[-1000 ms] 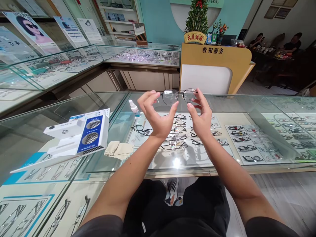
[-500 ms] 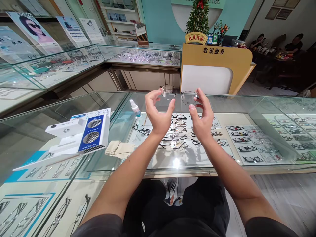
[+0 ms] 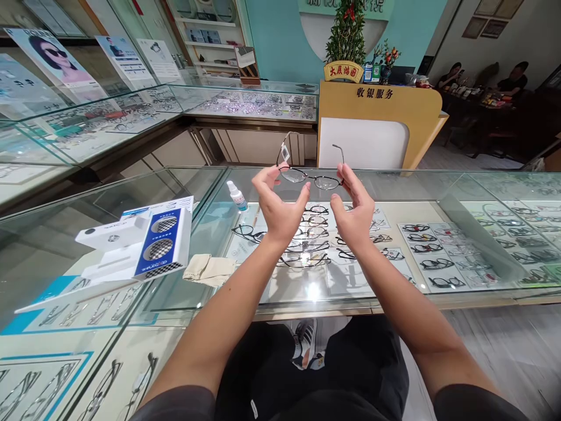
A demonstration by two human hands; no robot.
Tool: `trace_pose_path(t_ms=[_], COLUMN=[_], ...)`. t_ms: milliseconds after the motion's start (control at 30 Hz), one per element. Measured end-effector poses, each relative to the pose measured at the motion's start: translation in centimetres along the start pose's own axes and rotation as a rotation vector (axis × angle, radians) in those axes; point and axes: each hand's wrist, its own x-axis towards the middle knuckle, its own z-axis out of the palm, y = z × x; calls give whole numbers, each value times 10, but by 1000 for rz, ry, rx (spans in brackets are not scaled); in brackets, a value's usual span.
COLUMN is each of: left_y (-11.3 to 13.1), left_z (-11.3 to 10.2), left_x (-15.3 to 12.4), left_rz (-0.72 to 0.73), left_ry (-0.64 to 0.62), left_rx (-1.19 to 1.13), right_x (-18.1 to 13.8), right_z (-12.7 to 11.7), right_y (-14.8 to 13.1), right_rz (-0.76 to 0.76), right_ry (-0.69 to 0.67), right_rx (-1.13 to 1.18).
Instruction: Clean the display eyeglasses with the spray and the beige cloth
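A pair of thin-rimmed eyeglasses (image 3: pixel 310 177) is held up above the glass counter, its temples unfolded and pointing up and away from me. A small white tag (image 3: pixel 285 153) hangs on the left temple. My left hand (image 3: pixel 281 204) grips the frame at its left hinge, thumb apart from the fingers below the lens. At the right hinge, the fingers of my right hand (image 3: pixel 354 207) hold the other end, the thumb standing free. A white spray bottle (image 3: pixel 237 196) stands on the counter to the left, and a folded beige cloth (image 3: pixel 209 269) lies nearer me.
Rows of eyeglasses (image 3: pixel 307 245) lie inside the glass display counter (image 3: pixel 447 175) beneath my hands. A blue and white display box (image 3: pixel 164 237) sits on the left counter. Beyond stands a yellow cashier desk (image 3: pixel 377 96). Two people sit at the far right.
The eyeglasses have tilted in my hands: the lenses now lie flatter and both temples show, rising upward. Both hands have shifted slightly left in view.
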Motion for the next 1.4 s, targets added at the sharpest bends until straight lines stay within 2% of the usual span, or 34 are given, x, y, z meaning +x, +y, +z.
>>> trace_pose_path(t_ms=[167,433,667,933,1167,1400], left_y=[-5,-5,-7,-6,-2,-6], left_z=[0,-4,-7,-5,-5,-4], left_x=[2,5,11,11,11,9], left_rz=[-26,-15,-49,-82,-49,-32], left_ry=[-6,-8,12,-44,1,-13], left_rx=[72,119,74,-47,-43,-51], right_x=[0,3,5,6,8,11], right_z=[1,-2,-4,-6,-5,-7], right_y=[0,-5,-10,-11,-19,-23], right_rz=[54,51,52,27,192,292], right_ry=[8,13,18,13,104,76], right_rx=[51,39,33,101,149,159])
